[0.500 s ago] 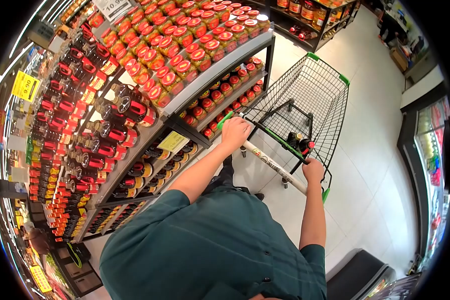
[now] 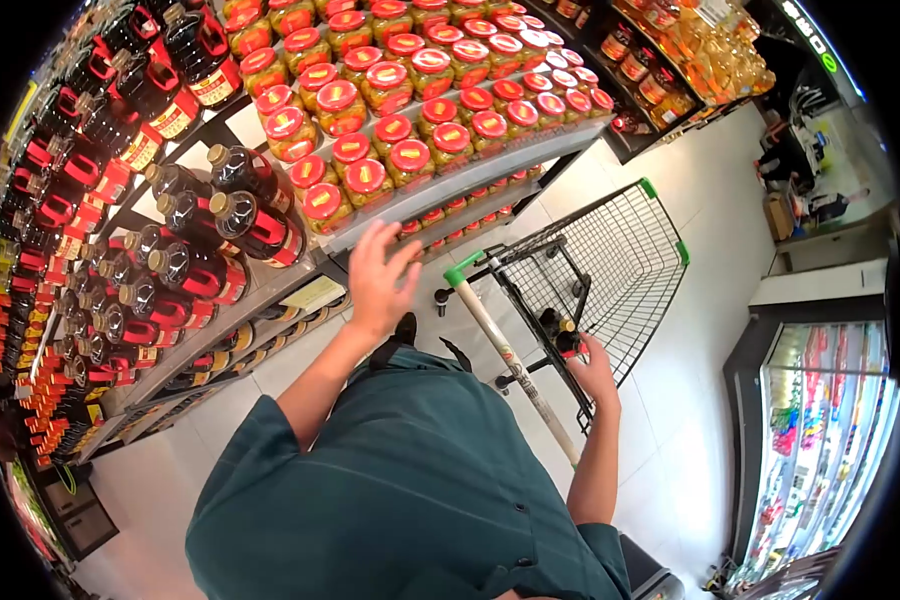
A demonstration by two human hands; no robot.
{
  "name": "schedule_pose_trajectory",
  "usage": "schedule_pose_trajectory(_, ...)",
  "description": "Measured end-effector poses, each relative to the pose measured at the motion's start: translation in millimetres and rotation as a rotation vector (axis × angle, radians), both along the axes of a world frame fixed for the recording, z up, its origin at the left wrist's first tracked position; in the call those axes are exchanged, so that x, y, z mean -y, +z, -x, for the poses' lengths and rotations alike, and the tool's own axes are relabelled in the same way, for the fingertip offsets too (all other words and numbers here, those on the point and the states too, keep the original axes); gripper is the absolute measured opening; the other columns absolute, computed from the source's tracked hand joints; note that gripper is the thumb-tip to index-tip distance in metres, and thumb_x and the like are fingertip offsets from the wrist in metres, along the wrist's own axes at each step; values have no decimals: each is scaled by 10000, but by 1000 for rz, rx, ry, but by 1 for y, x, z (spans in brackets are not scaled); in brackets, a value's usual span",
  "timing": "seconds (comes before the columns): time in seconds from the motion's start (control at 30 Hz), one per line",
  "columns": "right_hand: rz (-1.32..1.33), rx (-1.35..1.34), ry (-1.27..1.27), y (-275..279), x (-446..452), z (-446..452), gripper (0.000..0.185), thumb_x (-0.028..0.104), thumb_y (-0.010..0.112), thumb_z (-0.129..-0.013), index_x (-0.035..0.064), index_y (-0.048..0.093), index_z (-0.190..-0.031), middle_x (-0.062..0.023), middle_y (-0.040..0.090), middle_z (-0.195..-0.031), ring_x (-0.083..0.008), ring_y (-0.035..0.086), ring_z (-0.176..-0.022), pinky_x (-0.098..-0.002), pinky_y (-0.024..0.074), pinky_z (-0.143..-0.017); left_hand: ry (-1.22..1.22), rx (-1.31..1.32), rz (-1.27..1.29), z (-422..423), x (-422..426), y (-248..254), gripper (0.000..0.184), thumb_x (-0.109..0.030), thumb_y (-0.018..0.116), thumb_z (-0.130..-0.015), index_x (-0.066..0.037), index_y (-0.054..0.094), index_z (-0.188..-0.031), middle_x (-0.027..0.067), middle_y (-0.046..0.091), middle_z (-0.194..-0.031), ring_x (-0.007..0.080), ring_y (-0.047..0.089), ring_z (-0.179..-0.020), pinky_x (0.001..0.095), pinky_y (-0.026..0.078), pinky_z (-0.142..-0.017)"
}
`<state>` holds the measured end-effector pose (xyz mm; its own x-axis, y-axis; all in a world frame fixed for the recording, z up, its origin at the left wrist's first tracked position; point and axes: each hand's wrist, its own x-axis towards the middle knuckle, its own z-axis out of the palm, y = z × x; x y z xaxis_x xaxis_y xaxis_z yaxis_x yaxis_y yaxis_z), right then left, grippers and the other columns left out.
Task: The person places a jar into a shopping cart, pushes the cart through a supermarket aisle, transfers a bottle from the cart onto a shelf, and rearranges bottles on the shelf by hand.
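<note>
My left hand [image 2: 382,282] is raised in front of the shelf edge, fingers spread, holding nothing. Just beyond it stand rows of glass jars [image 2: 367,180] with red lids, and dark bottles [image 2: 257,228] with red labels are to its left. My right hand [image 2: 595,372] is closed on the rear rim of a wire shopping cart [image 2: 620,235]; its fingertips are partly hidden. Close to those fingers, a dark bottle [image 2: 567,340] lies in the cart. The cart's pale handle bar [image 2: 515,365] with green ends runs between my hands, touched by neither.
A shelf of orange-filled bottles [image 2: 715,50] stands beyond the cart. On the right is a lit display cooler [image 2: 820,430]. Pale floor tiles [image 2: 695,330] stretch between cart and cooler. A cardboard box [image 2: 778,217] sits by a counter at the far right.
My left hand has let go of the handle bar and moved left toward the jars, opening. The view has turned and come nearer the shelf. My right hand stays at the cart.
</note>
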<state>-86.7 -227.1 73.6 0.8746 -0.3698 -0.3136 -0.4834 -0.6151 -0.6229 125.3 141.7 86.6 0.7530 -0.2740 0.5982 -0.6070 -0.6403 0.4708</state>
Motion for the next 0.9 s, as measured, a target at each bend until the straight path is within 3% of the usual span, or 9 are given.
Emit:
schedule_pose_trajectory(0.13, 131, 465, 217, 23, -72, -130, 520, 142, 696, -826, 6, 603, -1320, -215, 601, -1363, -373, 563, -1264, -431, 436, -1094, 159, -38, 51, -36, -42, 26, 419, -199, 757, -833, -137, 707, -1244, 149, 483, -1446, 386, 373, -1397, 498, 299, -1150)
schedule_pose_trajectory(0.3, 29, 605, 537, 60, -198, -249, 506, 105, 697, -818, 34, 611, -1311, -167, 610, -1346, -375, 570, -1229, -424, 479, -1041, 285, -266, 537, -51, -50, 5, 781, -159, 746, -878, -67, 357, -1549, 233, 256, -1554, 383, 269, -1442, 469, 219, -1201)
schedule_pose_trajectory(0.4, 83, 597, 683, 73, -257, -282, 510, 113, 710, -822, 71, 607, -1320, -142, 609, -1332, -364, 572, -1218, -431, 509, -999, 391, -413, 676, -55, -49, -20, 884, -155, 745, -895, -23, 208, -1585, 244, 211, -1555, 386, 247, -1446, 465, 204, -1208)
schedule_pose_trajectory(0.5, 229, 641, 786, 71, -294, -304, 501, 155, 718, -796, 87, 613, -1281, -128, 616, -1288, -345, 600, -1168, -436, 553, -905, 332, -680, 1005, -65, -55, -67, 874, -184, 719, -930, -2, 175, -1589, 224, 215, -1556, 345, 273, -1457, 418, 280, -1185)
schedule_pose_trajectory(0.57, 300, 602, 827, 68, -311, -316, 483, 166, 718, -797, 85, 615, -1262, -128, 619, -1265, -348, 609, -1129, -435, 561, -871, 281, -807, 1214, -69, -56, -59, 805, -198, 676, -981, -16, 185, -1591, 187, 271, -1563, 263, 395, -1406, 352, 414, -1099)
schedule_pose_trajectory(0.7, 448, 511, 902, 56, -337, -338, 523, 243, 738, -788, 80, 594, -1264, -139, 615, -1173, -342, 642, -974, -427, 568, -784, 245, -789, 1127, -65, -65, -41, 694, -220, 629, -1027, -22, 246, -1571, 129, 490, -1449, 195, 504, -1306, 312, 485, -1009)
schedule_pose_trajectory(0.8, 533, 445, 916, 49, -344, -342, 553, 292, 755, -777, 71, 576, -1251, -146, 613, -1080, -324, 652, -911, -422, 569, -723, 231, -816, 1164, -64, -68, -42, 671, -233, 628, -1030, -29, 271, -1561, 123, 493, -1442, 187, 530, -1275, 311, 509, -969)
schedule_pose_trajectory(0.83, 545, 424, 918, 49, -345, -343, 543, 293, 757, -778, 71, 576, -1239, -144, 613, -1070, -323, 652, -910, -421, 570, -715, 179, -908, 1236, -64, -68, -29, 709, -179, 624, -1025, -70, 217, -1594, 117, 413, -1545, 201, 427, -1392, 338, 390, -1100)
schedule_pose_trajectory(0.9, 566, 443, 914, 45, -347, -347, 493, 296, 770, -769, 77, 577, -1167, -140, 607, -1033, -320, 652, -894, -412, 570, -685, 214, -929, 1252, -65, -65, -27, 710, -187, 627, -1023, -73, 219, -1593, 106, 423, -1529, 198, 437, -1376, 338, 393, -1095)
